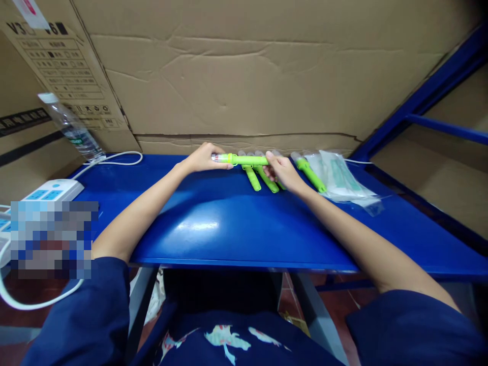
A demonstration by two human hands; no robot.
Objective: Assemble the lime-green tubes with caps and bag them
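Held level above the back of the blue table is a bright green stick (251, 160) with a clear, capped-looking end; I cannot make out its exact kind. My left hand (205, 157) pinches the clear end. At the other end, the thumb and fingers of my right hand (282, 170) close on the green shaft. Several similar sticks lie behind and below it, among them one green stick (252, 179) and another green stick (269, 182), partly covered by the held one and my right hand. Farther right rests a separate green stick (313, 175).
Clear plastic packets (345, 178) lie on the right of the blue table (236, 223). At left stand a water bottle (76, 129) and a white power strip (57, 192) with a white cable (124, 153). A cardboard wall (236, 86) closes the back; a blue frame (423, 96) rises right.
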